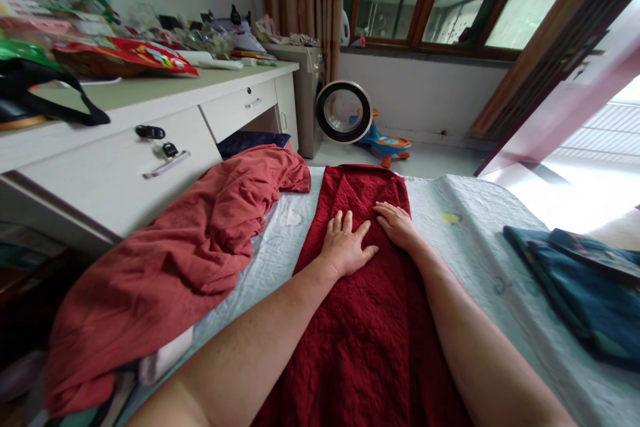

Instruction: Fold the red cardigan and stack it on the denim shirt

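A dark red textured garment (363, 340) lies lengthwise on a pale blue sheet (465, 260), its far end folded into a narrow shape. My left hand (347, 245) rests flat on the garment with its fingers spread. Just to its right, my right hand (396, 223) lies on the garment near its right edge, fingers stretched forward. Neither hand grips anything. The near part of the garment runs out of the picture between my forearms. To the left lies a crumpled coral-red garment (185, 247).
Folded dark blue clothing (575, 287) lies at the right. Along the left runs a white desk (115, 160) with drawers and packets on top. A washing machine (305, 93) with its round door (344, 112) open stands beyond, near a blue and orange ride-on toy (387, 143).
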The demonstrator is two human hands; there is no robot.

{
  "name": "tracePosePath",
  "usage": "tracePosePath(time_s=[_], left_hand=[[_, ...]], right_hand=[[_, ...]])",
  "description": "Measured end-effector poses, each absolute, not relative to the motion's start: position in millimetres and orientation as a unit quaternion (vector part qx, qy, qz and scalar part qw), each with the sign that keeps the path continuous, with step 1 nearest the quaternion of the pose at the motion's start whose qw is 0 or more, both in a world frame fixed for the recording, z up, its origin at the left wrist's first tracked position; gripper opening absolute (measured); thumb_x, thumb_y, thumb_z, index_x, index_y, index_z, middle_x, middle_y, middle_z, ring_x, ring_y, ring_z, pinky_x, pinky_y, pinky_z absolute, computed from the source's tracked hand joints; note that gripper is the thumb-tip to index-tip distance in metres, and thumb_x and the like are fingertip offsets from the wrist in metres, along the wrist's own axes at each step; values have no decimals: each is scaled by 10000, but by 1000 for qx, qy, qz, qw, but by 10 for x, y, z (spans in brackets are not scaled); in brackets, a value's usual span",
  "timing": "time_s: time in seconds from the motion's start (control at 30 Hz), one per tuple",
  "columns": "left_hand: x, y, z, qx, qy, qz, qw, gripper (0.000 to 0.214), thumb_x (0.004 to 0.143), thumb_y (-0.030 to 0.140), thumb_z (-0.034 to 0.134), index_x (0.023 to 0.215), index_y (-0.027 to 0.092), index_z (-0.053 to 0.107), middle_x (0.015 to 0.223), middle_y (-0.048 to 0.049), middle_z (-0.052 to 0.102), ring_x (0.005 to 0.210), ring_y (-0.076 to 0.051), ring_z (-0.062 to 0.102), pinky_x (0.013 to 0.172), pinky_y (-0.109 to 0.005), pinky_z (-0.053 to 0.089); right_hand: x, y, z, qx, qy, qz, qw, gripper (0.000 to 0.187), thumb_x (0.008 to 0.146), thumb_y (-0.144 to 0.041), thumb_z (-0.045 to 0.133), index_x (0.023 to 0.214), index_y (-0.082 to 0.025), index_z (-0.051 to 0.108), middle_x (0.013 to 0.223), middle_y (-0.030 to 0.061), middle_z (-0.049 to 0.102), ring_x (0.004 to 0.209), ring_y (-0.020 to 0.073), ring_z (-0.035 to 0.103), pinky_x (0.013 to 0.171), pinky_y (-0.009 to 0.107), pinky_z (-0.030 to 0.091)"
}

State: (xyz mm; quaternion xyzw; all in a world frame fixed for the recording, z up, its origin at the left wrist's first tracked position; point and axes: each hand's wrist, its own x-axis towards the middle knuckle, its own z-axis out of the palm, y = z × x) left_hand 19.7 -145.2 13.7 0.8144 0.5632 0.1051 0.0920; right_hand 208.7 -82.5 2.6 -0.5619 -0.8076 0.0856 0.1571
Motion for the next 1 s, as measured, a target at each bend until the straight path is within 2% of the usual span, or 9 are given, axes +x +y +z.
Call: tracePosePath(time_s=[0.13, 0.33, 0.47, 0.73, 1.0], left_hand=[[199, -1450, 136, 814, 564, 100, 96, 698, 855, 684, 432, 1463, 348, 362, 1582, -83, 258, 1447, -398, 161, 1145, -547, 168], [195, -1453, 132, 815, 562, 106, 91, 699, 853, 689, 425, 1460, 346, 371, 1574, -86, 274, 1444, -398, 172, 1144, -551, 164], [191, -1459, 125, 815, 561, 112, 89, 703, 849, 692, 430, 1456, 339, 380, 1569, -100, 278, 1440, -409, 176, 1140, -550, 179], [192, -1452, 107, 816, 560, 109, 87, 713, 849, 701, 416, 1463, 342, 369, 1568, -89, 279, 1438, -413, 179, 1142, -547, 182], [195, -1451, 116, 815, 562, 110, 90, 705, 851, 695, 420, 1461, 346, 370, 1570, -75, 284, 1442, -401, 176, 1141, -554, 182]], right_hand=[[2052, -820, 44, -587, -798, 81, 105, 471, 979, -335, 338, 1419, -211, 454, 1536, 56, 367, 1441, 229, 265, 1167, 477, 223], [2069, -718, 53, -601, -795, 57, 59, 560, 984, -470, 316, 1474, -204, 367, 1581, 66, 263, 1457, 242, 218, 1174, 467, 203], [2126, -594, 66, -606, -793, 36, 45, 638, 962, -566, 320, 1479, -193, 359, 1583, 85, 255, 1456, 258, 219, 1169, 469, 215], [2208, -336, 77, -640, -767, 18, 38, 688, 953, -606, 291, 1494, -182, 325, 1586, 103, 245, 1459, 266, 200, 1175, 479, 184], [2268, -144, 37, -655, -753, 39, 55, 718, 929, -645, 310, 1487, -195, 337, 1592, 120, 217, 1451, 310, 198, 1145, 573, 176]])
